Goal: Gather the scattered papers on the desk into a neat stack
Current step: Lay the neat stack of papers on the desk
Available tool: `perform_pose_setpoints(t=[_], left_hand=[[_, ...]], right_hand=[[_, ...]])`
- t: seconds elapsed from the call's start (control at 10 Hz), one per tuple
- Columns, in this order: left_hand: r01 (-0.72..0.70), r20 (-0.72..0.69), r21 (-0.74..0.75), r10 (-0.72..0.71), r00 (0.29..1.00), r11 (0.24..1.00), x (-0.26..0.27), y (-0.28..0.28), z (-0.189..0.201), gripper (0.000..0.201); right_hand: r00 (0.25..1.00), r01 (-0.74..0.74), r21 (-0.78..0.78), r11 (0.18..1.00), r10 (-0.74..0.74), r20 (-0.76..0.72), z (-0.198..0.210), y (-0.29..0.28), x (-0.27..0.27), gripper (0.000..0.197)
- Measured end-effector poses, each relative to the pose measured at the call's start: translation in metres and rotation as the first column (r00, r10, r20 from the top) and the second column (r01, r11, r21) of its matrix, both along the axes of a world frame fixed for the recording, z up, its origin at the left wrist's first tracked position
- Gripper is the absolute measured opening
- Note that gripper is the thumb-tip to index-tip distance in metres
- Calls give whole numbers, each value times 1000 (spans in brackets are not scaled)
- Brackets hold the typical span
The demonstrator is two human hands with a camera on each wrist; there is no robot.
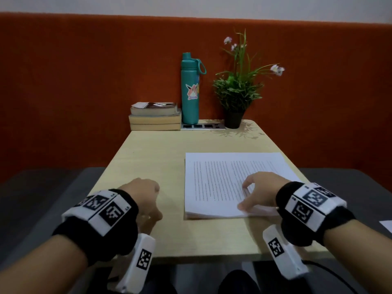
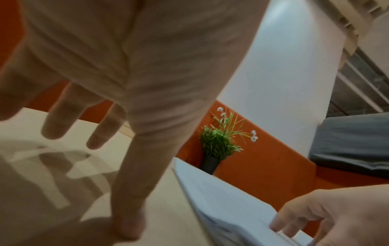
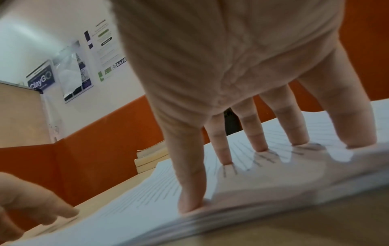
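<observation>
already the papers [image 1: 218, 183] lie stacked flat on the desk [image 1: 148, 158], right of centre, long axis running left to right. light, limp, slippery sheets, probably; best squared by the edges. right hand [image 1: 262, 193] presses spread fingertips [image 3: 258, 146] on top; left hand [image 1: 145, 198] hovers beside, fingers relaxed, empty.

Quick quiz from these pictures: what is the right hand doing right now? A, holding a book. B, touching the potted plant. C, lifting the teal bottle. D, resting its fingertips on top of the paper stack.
D: in the right wrist view the right hand has its fingertips planted on the top sheet of the paper stack, while the left hand is on the desk beside it.
</observation>
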State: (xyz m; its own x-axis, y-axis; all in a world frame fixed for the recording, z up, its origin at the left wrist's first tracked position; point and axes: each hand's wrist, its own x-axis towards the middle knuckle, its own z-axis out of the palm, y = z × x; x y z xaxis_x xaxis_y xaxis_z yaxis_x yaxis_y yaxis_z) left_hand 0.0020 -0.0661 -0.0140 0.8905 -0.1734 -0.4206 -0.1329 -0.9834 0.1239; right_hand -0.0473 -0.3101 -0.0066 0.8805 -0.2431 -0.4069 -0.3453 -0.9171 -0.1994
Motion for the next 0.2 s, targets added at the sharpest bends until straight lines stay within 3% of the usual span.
perform_pose_setpoints(t=[0.1, 0.2], left_hand=[[28, -68, 17, -27, 997, 999, 3, 13, -2, 78], [86, -17, 67, -85, 996, 994, 8, 16, -9, 73]], right_hand=[[1000, -18, -29, 999, 18, -10, -6, -1, 1, 65], [1000, -15, -92, 996, 17, 18, -23, -7, 3, 68]])
